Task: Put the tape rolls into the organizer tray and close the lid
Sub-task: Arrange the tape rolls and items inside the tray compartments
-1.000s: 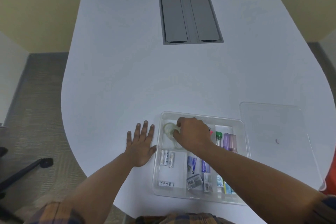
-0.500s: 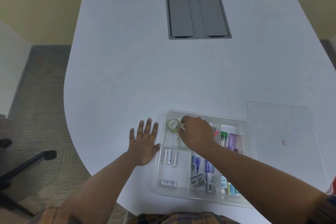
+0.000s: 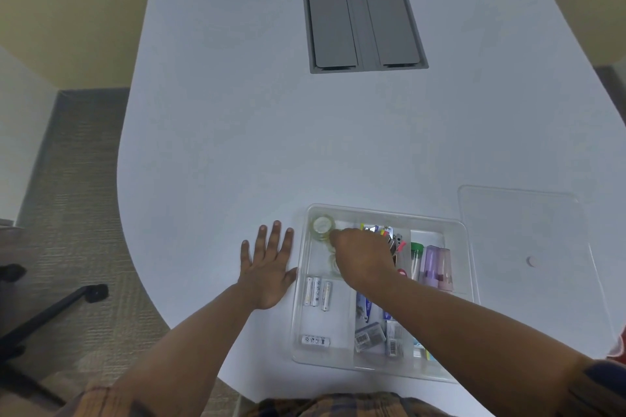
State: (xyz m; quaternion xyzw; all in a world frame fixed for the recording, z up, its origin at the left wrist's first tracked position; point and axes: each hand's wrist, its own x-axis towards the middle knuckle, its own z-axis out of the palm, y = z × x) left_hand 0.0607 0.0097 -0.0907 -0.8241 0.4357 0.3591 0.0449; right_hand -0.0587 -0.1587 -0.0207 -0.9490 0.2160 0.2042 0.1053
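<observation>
The clear organizer tray (image 3: 300, 322) lies open at the table's near edge. A clear tape roll (image 3: 321, 226) sits in the far left corner of its far-left compartment. My right hand (image 3: 362, 257) reaches into that compartment, fingers curled, with the fingertips pinching the roll's near edge. A second clear tape roll (image 3: 333, 264) lies just behind it, half hidden under my right hand. My left hand (image 3: 267, 267) rests flat and open on the table, touching the tray's left wall. The clear lid (image 3: 518, 230) lies flat to the right of the tray.
The tray's other compartments hold batteries (image 3: 316, 291), markers and small packets. A grey cable hatch (image 3: 362, 20) is set into the table's far middle. The table edge curves close on the left, and a chair base (image 3: 50, 308) stands on the carpet below.
My right hand carried the tape roll from mid-compartment to the tray's far left corner and set it down there. The second roll came into sight. My left hand stayed flat.
</observation>
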